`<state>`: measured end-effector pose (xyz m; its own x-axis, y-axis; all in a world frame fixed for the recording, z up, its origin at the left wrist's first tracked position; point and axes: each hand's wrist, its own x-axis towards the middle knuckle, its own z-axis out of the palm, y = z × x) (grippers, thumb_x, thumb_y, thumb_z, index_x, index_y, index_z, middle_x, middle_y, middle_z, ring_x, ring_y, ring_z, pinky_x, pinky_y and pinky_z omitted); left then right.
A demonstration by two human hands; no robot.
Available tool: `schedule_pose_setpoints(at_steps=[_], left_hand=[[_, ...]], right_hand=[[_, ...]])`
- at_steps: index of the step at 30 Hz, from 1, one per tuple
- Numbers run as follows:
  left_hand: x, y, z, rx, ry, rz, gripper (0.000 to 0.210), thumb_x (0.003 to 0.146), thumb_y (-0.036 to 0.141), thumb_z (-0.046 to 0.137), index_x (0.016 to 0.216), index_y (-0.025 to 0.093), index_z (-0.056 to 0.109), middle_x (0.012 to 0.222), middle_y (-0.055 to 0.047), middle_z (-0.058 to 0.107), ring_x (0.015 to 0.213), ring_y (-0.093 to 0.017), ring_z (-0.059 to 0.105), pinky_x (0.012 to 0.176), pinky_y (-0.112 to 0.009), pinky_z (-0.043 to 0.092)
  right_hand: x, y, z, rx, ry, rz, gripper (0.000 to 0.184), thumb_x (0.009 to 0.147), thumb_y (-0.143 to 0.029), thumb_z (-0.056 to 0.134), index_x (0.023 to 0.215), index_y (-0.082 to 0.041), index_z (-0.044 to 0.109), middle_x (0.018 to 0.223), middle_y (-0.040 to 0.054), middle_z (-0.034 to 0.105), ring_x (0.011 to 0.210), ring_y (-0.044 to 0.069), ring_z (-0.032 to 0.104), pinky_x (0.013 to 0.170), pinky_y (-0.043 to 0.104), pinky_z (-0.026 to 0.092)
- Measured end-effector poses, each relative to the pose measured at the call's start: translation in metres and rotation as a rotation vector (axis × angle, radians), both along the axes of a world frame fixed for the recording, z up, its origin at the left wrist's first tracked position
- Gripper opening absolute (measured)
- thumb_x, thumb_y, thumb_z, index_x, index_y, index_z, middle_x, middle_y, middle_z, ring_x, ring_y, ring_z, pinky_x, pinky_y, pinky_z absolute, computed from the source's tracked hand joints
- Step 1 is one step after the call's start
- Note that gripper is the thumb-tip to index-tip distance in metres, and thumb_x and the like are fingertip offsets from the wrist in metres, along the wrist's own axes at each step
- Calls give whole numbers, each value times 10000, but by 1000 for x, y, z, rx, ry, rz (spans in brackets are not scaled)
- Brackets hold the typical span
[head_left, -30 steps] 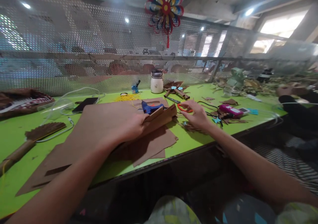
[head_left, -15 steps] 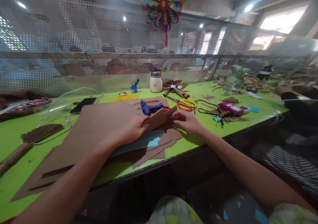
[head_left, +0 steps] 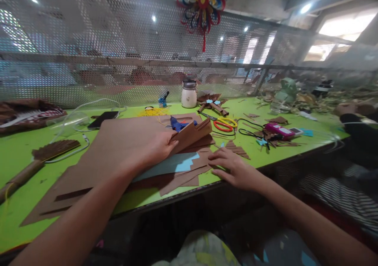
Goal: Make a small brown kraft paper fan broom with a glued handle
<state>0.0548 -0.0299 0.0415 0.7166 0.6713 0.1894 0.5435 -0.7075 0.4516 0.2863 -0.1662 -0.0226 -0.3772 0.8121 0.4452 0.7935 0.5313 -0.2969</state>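
My left hand [head_left: 161, 147] pinches a piece of brown paper [head_left: 191, 136], lifted and curled at its right end, above the stacked sheets. Beneath it lie a light blue paper piece [head_left: 171, 165] with a stepped edge and more brown sheets [head_left: 177, 181]. My right hand [head_left: 232, 167] holds nothing; its fingers are apart, low over the green table by the right edge of the stack. Just beyond its fingers lies a pleated brown paper piece [head_left: 238, 150]. A blue glue gun [head_left: 178, 124] rests behind the lifted paper, partly hidden by it.
Scissors with red and yellow handles [head_left: 224, 123] lie behind my right hand. A magenta device [head_left: 279, 130] sits among scraps and black cords. At the back stands a white jar [head_left: 189, 95]. A phone [head_left: 104, 119] lies left. Another person's arm [head_left: 357, 126] is at far right.
My right hand has let go of the brown paper and moved down and toward me, opening its fingers. A pleated piece now lies on the table there. My left hand keeps its hold.
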Motion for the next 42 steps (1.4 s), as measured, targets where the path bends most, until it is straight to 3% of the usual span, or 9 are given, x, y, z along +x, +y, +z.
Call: schedule_pose_setpoints(at_steps=[5,11,17,20,23,27,32,38,42], left_hand=[[2,-1,-5,52,22,-12,329,833,296,411,1019,126,622,956,-111,661,816,-231,589,744,-330,431],[5,-15,-11,225,164,-78,277,884,274,370,930,161,619,879,-89,665,742,-202,589,646,-289,408],[11,-42,-27,438,222,-332,195,866,172,424,927,157,608,922,-90,641,858,-210,577,770,-318,410],[13,-52,-33,459,247,-426,192,870,241,464,947,136,605,957,-115,623,945,-231,561,839,-346,401],[11,-52,-34,414,219,-434,272,866,369,491,972,146,606,992,-113,617,976,-241,554,868,-359,396],[7,-41,-33,295,169,-388,256,888,315,448,1048,177,592,1021,-92,623,933,-201,573,825,-303,416],[0,-21,-30,200,164,-238,274,886,259,404,1050,203,616,981,-64,660,859,-190,594,787,-290,434],[-7,-1,-25,256,130,56,387,897,239,321,1200,198,558,1057,-78,665,938,-215,605,833,-318,435],[-9,3,-28,291,164,78,385,906,222,301,1192,209,559,1049,-72,671,899,-219,618,790,-327,450]], right_hand=[[-8,-16,-11,34,35,-33,256,880,-228,500,1108,-209,614,1105,107,633,1059,238,543,962,459,415],[-15,-24,-30,183,107,-132,271,861,-153,514,1110,-199,610,1083,96,658,1045,228,564,945,448,440],[-19,-34,-40,275,112,-162,312,837,-103,525,1129,-184,598,1117,98,649,1099,229,553,935,441,453],[-18,-35,-40,285,112,-152,307,822,-87,538,1111,-169,602,1110,104,652,1111,228,550,933,425,456],[-18,-35,-38,283,127,-147,303,815,-71,540,1097,-161,608,1096,108,655,1110,226,552,942,417,451],[-18,-36,-36,250,177,-131,290,817,-68,544,1076,-176,618,1082,97,656,1095,218,558,952,411,443],[-13,-34,-29,164,315,-153,221,840,-96,532,1010,-187,642,1037,89,648,1022,194,581,886,364,480],[-4,-21,-16,152,314,-157,167,858,-144,526,961,-195,647,969,75,656,945,185,598,842,350,487],[1,-10,-9,196,190,-174,178,857,-174,533,1006,-201,625,1002,83,635,973,207,567,888,407,450]])
